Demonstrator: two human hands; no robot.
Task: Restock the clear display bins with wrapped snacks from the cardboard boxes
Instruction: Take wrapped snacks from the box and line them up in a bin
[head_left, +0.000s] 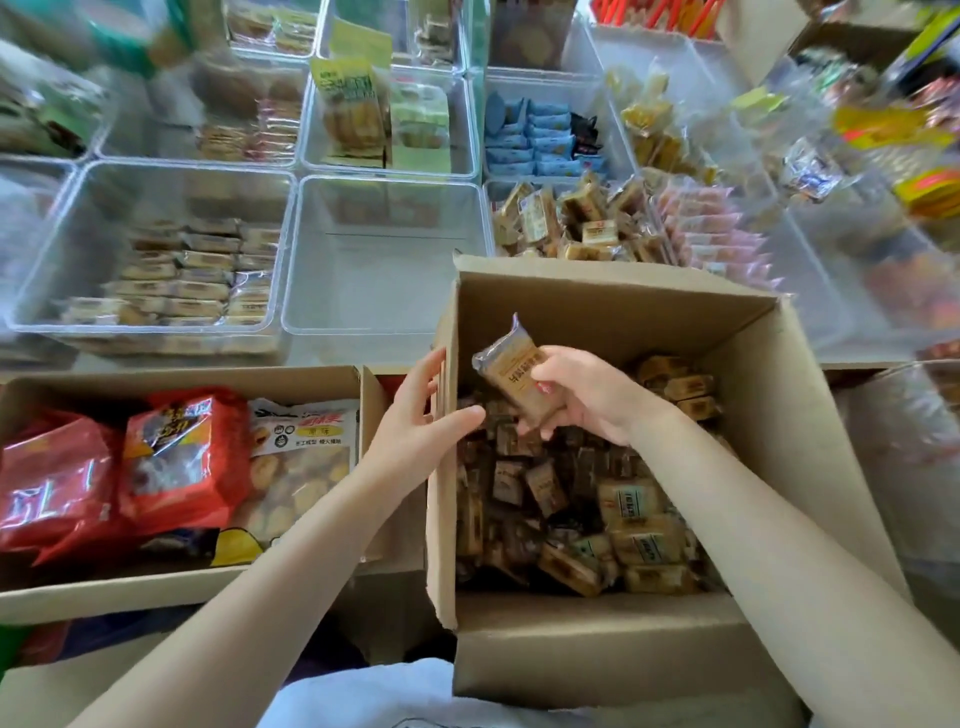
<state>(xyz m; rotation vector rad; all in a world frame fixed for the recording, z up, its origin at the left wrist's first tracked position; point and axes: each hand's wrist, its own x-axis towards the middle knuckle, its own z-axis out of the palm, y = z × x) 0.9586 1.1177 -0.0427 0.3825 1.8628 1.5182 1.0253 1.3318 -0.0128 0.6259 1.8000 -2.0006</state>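
Cardboard box (597, 312) flanked by red bags (171, 457).

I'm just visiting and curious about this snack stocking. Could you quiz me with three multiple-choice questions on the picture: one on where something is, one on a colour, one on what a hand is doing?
1. Where is the empty clear bin?
A. Just beyond the big open box
B. Inside the big open box
C. Under the red bags

2. What colour are the bags at the left end of the low box?
A. Blue
B. Red
C. Green

3. What is the right hand doing?
A. Lying flat on a bin
B. Holding a wrapped snack
C. Hanging idle

Answers:
1 A: the bin sits past the far left corner of the big box.
2 B: their wrappers are bright red.
3 B: its fingers curl round a brown wrapped snack above the box.
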